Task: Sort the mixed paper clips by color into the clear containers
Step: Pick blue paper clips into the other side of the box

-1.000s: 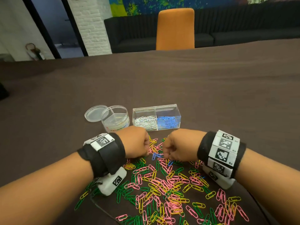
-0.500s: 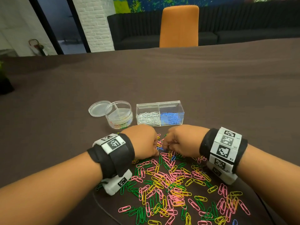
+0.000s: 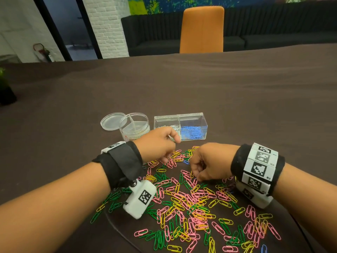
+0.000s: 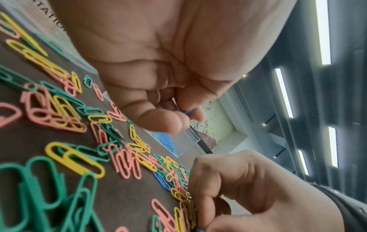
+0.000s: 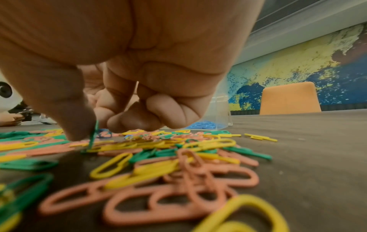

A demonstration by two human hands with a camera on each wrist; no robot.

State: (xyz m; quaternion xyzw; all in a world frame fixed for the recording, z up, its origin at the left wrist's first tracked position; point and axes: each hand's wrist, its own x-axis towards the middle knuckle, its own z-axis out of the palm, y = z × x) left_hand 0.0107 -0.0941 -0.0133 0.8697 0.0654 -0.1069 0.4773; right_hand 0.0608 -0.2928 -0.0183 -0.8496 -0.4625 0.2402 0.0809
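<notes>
Head view: a scatter of pink, yellow and green paper clips [image 3: 184, 199] covers the lower centre of the frame on a dark brown table [image 3: 237, 99]. Just above them, at mid-frame, stands a clear box [image 3: 193, 121] with two compartments, silver clips on the left and blue clips [image 3: 193, 133] on the right; left of it sit a round clear tub [image 3: 135, 127] and its lid [image 3: 111, 121], touching. The left hand [image 3: 158, 144] is raised in front of the box's left half, and the left wrist view shows its fingertips pinching a blue clip [image 4: 188, 111]. The right hand [image 3: 209, 162] is low over the top of the scatter with fingers curled; in the right wrist view its thumb and a finger pinch a green clip [image 5: 93, 135] standing on end among the others.
</notes>
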